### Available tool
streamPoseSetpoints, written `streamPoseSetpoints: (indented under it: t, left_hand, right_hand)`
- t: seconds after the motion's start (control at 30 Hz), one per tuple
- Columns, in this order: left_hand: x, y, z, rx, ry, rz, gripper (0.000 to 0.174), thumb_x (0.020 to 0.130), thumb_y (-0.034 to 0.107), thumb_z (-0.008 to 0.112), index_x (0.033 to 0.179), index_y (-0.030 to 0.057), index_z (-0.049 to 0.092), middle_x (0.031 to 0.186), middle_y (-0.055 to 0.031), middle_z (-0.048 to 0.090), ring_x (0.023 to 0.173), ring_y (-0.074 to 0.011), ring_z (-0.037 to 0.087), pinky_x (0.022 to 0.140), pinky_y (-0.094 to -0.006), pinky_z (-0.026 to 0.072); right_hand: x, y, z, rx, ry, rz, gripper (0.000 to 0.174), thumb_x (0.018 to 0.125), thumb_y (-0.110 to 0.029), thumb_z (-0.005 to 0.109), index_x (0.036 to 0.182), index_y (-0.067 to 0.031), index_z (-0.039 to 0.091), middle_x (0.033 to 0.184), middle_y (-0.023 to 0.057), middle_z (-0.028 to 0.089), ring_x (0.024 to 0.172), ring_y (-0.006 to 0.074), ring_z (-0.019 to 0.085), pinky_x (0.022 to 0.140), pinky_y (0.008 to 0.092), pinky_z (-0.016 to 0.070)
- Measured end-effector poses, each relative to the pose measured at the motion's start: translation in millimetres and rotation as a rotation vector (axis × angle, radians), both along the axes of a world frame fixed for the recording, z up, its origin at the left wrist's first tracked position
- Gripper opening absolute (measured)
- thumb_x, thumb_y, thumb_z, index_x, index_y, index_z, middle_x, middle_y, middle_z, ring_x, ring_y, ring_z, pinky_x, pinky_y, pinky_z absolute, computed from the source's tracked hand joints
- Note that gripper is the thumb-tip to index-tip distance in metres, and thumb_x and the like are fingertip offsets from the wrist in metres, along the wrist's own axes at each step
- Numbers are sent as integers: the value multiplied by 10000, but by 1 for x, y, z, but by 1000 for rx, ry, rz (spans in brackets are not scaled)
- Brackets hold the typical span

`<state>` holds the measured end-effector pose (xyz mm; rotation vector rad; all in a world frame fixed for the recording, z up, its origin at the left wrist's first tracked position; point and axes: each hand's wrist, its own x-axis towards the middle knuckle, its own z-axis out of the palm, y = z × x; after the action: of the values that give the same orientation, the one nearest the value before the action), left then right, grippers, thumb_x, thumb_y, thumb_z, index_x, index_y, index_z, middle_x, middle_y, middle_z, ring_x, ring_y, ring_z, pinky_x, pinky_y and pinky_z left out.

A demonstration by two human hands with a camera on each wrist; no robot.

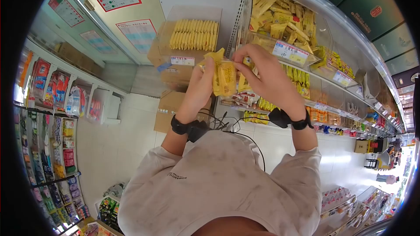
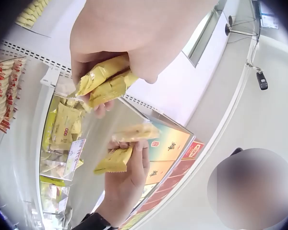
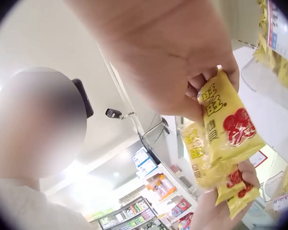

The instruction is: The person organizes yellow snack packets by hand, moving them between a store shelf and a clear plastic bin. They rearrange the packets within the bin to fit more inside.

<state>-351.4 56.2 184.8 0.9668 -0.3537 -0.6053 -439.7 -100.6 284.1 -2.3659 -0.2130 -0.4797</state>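
Observation:
My left hand grips yellow snack packets in front of my chest; in the left wrist view two packets lie between its thumb and fingers. My right hand pinches packets close beside them. In the right wrist view it holds a yellow packet with a red print by its top end, with a paler one behind. A neat row of yellow packets stands on a cardboard box beyond my left hand. A clear bin of loose yellow packets is beyond my right hand.
Price labels line the shelf edge on the right, with tiers of snacks below. A cardboard box sits on the floor under my left arm. Glass doors are at the upper left. Cables hang between my wrists.

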Motion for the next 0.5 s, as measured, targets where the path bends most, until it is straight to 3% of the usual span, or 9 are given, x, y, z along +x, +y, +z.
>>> streamPoseSetpoints:
  t: [0.13,0.23,0.3,0.43,0.5]
  left_hand:
    - [-5,7,-8,-3,-162,-37,301,1053,270,541,1173,-3,578,1046,-36,652,904,-53,606,765,-253,535]
    - [-4,14,-8,-32,-81,-9,299,1037,244,568,1207,-2,569,1046,-46,658,905,-81,627,775,-269,542]
    - [-3,20,-6,-67,14,-13,303,1048,253,549,1218,3,565,1046,-51,660,921,-102,641,779,-277,549]
    - [4,31,-18,-184,119,-41,342,1066,285,507,1269,10,526,1089,-67,648,961,-143,662,819,-297,563]
    - [-2,34,-21,-225,193,-66,362,1070,301,489,1296,18,499,1127,-73,632,992,-147,658,849,-306,563]
  right_hand:
    - [7,13,-29,24,-82,-42,196,881,-21,655,1045,-13,549,974,162,610,920,374,606,800,404,481]
    - [12,17,-37,-18,-274,-43,301,850,-36,716,1106,-19,559,991,142,610,940,330,625,803,391,498]
    - [6,29,-31,306,-191,-158,338,820,-55,764,1103,-24,582,1010,124,614,971,296,632,806,375,511]
    - [10,59,-37,727,-140,-57,348,779,-97,829,1061,-34,634,1068,105,626,1026,253,633,792,346,529]
    - [21,69,-48,432,-231,-82,322,773,-95,827,1036,-35,651,1079,109,627,1054,272,618,828,359,521]
